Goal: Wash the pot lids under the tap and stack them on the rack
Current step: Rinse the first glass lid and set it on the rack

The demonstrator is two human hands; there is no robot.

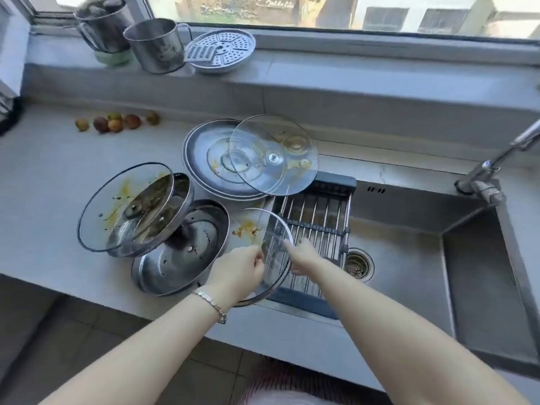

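Head view is showing a person holding a stained glass lid (pixel 257 229) tilted above the counter's edge, where the counter (pixel 58 171) is meeting the sink (pixel 409 258). The left hand (pixel 239 273) is curling its fingers round the lid's lower left rim, and the right hand (pixel 304 257) is pinching the rim on the opposite side, its fingers closing on the metal band. Yellow smears are showing on the glass. A bracelet (pixel 210 299) is hanging at the left wrist.

Just behind the lid, the rack (pixel 315 211) is lying across the left end of the sink, with the drain (pixel 358 264) beside it and the tap (pixel 496 168) reaching in from the right.

On the counter to the left, a dark-rimmed glass lid (pixel 117 206) is leaning on a steel lid (pixel 181 258). Farther back, a clear lid (pixel 273 154) is resting tilted on a wide steel lid (pixel 201 153).

Small fruits (pixel 114 122) are sitting near the wall. On the window ledge, steel mugs (pixel 155 45) and a perforated steamer plate (pixel 222 51) are standing together.
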